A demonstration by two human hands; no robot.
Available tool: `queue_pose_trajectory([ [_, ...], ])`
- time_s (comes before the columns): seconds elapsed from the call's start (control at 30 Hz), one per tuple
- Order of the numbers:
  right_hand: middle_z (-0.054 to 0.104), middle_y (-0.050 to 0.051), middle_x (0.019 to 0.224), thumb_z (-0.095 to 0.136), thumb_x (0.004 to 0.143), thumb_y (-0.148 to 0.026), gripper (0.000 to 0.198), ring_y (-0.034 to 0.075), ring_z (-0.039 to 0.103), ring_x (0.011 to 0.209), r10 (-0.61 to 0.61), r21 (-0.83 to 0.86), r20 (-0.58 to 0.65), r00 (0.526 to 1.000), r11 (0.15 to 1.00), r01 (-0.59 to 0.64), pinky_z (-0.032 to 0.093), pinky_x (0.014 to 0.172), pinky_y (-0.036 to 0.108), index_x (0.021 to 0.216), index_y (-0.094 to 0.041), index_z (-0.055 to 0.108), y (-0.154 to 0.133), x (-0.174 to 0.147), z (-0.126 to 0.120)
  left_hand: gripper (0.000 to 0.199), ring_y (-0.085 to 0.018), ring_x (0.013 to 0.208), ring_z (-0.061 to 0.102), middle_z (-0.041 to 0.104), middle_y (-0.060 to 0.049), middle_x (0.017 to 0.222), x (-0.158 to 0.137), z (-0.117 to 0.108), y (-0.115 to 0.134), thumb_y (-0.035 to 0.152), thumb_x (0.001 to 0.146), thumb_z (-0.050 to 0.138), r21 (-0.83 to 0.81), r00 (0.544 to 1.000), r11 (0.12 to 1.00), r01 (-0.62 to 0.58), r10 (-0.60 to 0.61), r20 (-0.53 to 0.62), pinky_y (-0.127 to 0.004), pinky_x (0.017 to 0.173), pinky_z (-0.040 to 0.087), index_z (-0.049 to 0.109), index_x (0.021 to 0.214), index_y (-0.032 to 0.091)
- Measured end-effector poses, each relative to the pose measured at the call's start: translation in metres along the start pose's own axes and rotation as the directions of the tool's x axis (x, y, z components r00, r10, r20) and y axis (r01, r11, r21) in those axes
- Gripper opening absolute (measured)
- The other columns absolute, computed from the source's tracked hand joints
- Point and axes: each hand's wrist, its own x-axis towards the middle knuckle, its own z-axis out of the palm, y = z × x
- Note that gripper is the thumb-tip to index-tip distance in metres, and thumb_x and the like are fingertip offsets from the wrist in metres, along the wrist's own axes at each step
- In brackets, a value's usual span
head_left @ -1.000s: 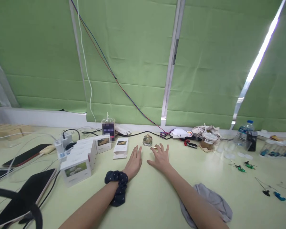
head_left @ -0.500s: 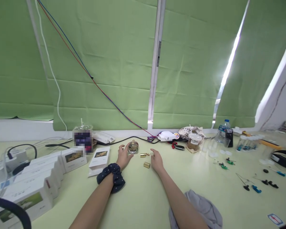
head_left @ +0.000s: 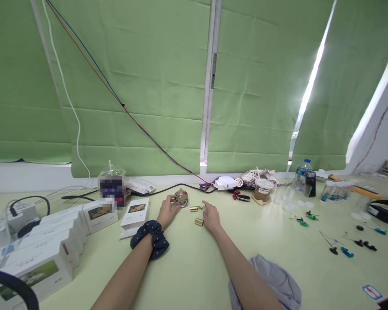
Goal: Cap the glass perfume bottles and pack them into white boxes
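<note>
A small round glass bottle (head_left: 181, 198) with a gold-coloured top stands upright on the table. My left hand (head_left: 167, 212), with a dark dotted scrunchie (head_left: 151, 239) at its wrist, has its fingers and thumb closed against the bottle's left and near sides. To the right, my right hand (head_left: 211, 216) is low over the table, index finger stretched out and the other fingers loosely bent, holding nothing I can see. By its fingertips lies a small brass cylinder (head_left: 194, 209) with a tiny shiny piece at its end. Nearer to me is a second, thicker brass cylinder (head_left: 198, 221).
White boxes (head_left: 35, 262) stand in a row at left, beside a flat white box (head_left: 135, 213) and a drink cup (head_left: 112, 187). Grey cloth (head_left: 278, 280) lies under my right forearm. A key fob (head_left: 243, 198), plastic tub (head_left: 263, 189), water bottle (head_left: 300, 175) and small tools (head_left: 302, 222) are at right.
My left hand's fingers have closed in from a spread pose onto the glass bottle. My right hand has shifted slightly left, towards the small brass cylinder.
</note>
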Motion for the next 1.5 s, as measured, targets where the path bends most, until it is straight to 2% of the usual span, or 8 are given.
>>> queue_pose_trajectory([
  [0.23,0.059,0.004,0.128,0.045,0.082,-0.008,0.053,0.024,0.050,0.116,-0.012,-0.017,0.025,1.000,1.000,0.013,0.039,0.095,0.031,0.133,-0.021,0.050,0.002,-0.001,-0.001,0.025,-0.024,0.087,0.059,0.063,-0.007,0.091,-0.007,-0.007,0.009,0.032,0.078,0.054,-0.053,0.997,0.998,0.019,-0.015,0.082,-0.039,0.081,0.046,0.052,0.098,0.018],
  [0.43,0.059,0.002,0.129,0.043,0.081,-0.006,0.053,0.025,0.050,0.115,-0.030,-0.022,0.059,0.998,0.999,0.031,0.039,0.094,0.034,0.130,-0.023,0.053,0.004,-0.002,0.000,0.020,-0.021,0.084,0.058,0.062,-0.005,0.089,-0.041,-0.027,0.033,0.030,0.081,0.051,-0.098,0.986,0.995,0.021,-0.005,0.168,-0.035,0.080,0.045,0.050,0.097,0.018],
  [0.63,0.060,0.000,0.128,0.043,0.081,-0.006,0.049,0.025,0.049,0.114,-0.050,-0.006,0.077,0.996,0.999,0.050,0.039,0.094,0.035,0.123,-0.025,0.060,0.006,-0.006,-0.001,0.020,-0.018,0.081,0.056,0.061,-0.002,0.086,-0.086,-0.061,0.062,0.033,0.083,0.055,-0.157,0.954,0.987,0.035,0.014,0.300,-0.030,0.076,0.045,0.053,0.096,0.019],
  [0.87,0.065,0.002,0.120,0.046,0.080,-0.005,0.045,0.023,0.051,0.113,-0.048,0.030,0.040,0.998,0.998,0.047,0.040,0.094,0.032,0.118,-0.023,0.064,0.006,-0.006,-0.001,0.026,-0.020,0.090,0.056,0.062,-0.005,0.097,-0.115,-0.082,0.072,0.038,0.084,0.056,-0.300,0.894,0.944,0.133,0.016,0.448,-0.032,0.082,0.043,0.052,0.101,0.018],
  [1.03,0.070,0.007,0.106,0.052,0.076,-0.005,0.038,0.023,0.056,0.107,-0.039,0.072,0.008,0.999,0.997,0.038,0.042,0.093,0.031,0.108,-0.017,0.068,0.006,-0.003,-0.003,0.024,-0.019,0.087,0.055,0.061,-0.004,0.093,-0.117,-0.087,0.078,0.037,0.083,0.058,-0.307,0.885,0.941,0.142,0.018,0.466,-0.031,0.080,0.043,0.053,0.098,0.019],
  [1.27,0.068,0.010,0.090,0.055,0.070,-0.008,0.017,0.020,0.063,0.081,-0.034,0.187,-0.008,0.999,0.982,0.035,0.047,0.080,0.031,0.070,-0.015,0.070,0.006,-0.002,-0.010,0.024,-0.019,0.086,0.055,0.060,-0.003,0.091,-0.117,-0.085,0.075,0.038,0.081,0.060,-0.322,0.890,0.938,0.126,0.036,0.455,-0.032,0.080,0.046,0.053,0.094,0.019],
  [1.4,0.066,0.007,0.075,0.057,0.071,-0.018,0.009,0.021,0.061,0.073,-0.015,0.285,-0.014,1.000,0.958,0.018,0.048,0.073,0.034,0.067,-0.017,0.065,0.007,-0.004,-0.015,0.024,-0.021,0.092,0.058,0.062,-0.005,0.096,-0.118,-0.083,0.070,0.035,0.083,0.060,-0.329,0.877,0.934,0.141,0.037,0.480,-0.036,0.085,0.046,0.053,0.098,0.019],
  [1.5,0.064,0.003,0.069,0.059,0.074,-0.030,0.012,0.019,0.062,0.065,-0.022,0.381,-0.005,1.000,0.924,0.022,0.050,0.066,0.033,0.073,-0.018,0.063,-0.002,-0.007,-0.020,0.029,-0.022,0.105,0.056,0.061,-0.008,0.109,-0.118,-0.081,0.069,0.033,0.083,0.060,-0.384,0.894,0.915,0.123,0.065,0.443,-0.040,0.095,0.043,0.050,0.108,0.020],
])
